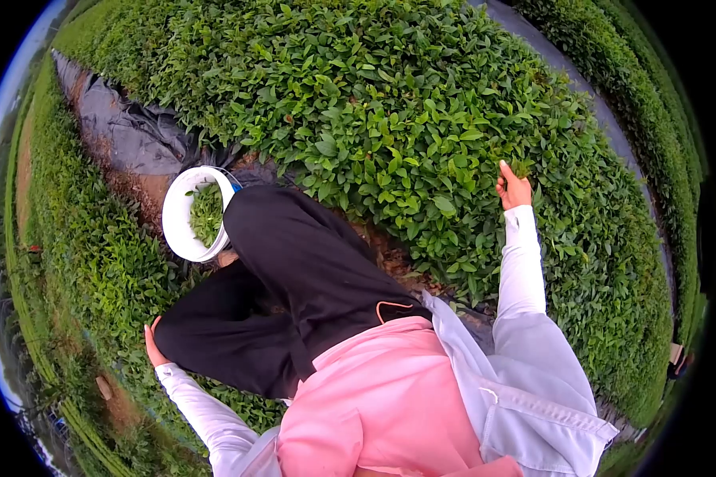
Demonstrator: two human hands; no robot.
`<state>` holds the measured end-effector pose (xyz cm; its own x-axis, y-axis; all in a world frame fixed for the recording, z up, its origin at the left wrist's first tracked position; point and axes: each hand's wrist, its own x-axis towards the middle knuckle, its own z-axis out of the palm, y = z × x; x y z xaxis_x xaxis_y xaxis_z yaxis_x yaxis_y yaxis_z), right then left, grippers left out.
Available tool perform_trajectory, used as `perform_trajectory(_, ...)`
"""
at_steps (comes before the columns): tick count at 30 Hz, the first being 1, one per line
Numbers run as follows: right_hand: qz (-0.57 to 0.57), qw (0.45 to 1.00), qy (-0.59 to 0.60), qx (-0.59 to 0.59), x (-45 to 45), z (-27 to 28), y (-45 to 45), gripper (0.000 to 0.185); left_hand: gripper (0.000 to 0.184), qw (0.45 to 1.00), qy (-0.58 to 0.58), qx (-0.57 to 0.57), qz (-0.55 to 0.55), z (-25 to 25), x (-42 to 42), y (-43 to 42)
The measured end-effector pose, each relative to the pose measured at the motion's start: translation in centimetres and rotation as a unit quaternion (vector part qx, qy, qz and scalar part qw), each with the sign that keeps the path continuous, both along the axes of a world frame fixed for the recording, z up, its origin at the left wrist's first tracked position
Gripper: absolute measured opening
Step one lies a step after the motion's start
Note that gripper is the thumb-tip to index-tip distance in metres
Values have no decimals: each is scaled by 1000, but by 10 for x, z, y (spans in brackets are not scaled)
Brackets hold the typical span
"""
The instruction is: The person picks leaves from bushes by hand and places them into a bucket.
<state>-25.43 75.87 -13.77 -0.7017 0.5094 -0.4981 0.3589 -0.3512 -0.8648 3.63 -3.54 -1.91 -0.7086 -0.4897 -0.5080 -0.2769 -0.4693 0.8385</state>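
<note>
My right hand (pixel 515 191) is over the top of a leafy tea bush (pixel 398 143), its fingers curled and the thumb pointing away from me. Green tea leaves (pixel 521 169) show at its far side, seemingly in its grip, though the fingers partly hide them. On the other side, my left hand (pixel 153 343) lies against my black-trousered knee (pixel 183 326), fingers stretched out and partly covered by the leg. A white bucket (pixel 176 215) stands beyond my knees, with loose picked leaves (pixel 207 213) inside.
Black ground sheeting (pixel 127 131) covers soil between the rows behind the bucket. Another bush row (pixel 127 278) grows close on my left. A grey strip of sheeting (pixel 569 67) separates the bush from a further row (pixel 636 87) at right.
</note>
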Motion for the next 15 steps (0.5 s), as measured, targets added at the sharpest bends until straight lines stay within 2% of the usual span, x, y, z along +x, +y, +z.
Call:
perform_trajectory(2, 9, 994, 13, 113, -20, -16, -1, 16, 47, 1000, -10, -8, -4, 4, 1, 0)
perform_trajectory(9, 96, 975, 43, 193, -43, -36, -9, 17, 49, 999, -3, -45, 1, -8, 21, -15)
perform_trajectory(11, 152, 934, -12, 325, -50, -42, -10, 18, 49, 999, -6, -38, 9, -11, 26, -18)
perform_trajectory(13, 190, 860, -62, 469, -57, -50, -8, 24, 49, 999, -6, -38, 6, -10, 26, -18)
perform_trajectory(14, 170, 875, -76, 446, -56, -54, -10, 18, 49, 999, -2, -41, 2, -9, 26, -18)
perform_trajectory(15, 180, 928, -100, 310, -50, -43, -22, 16, 49, 999, 3, -43, 1, -10, 26, -17)
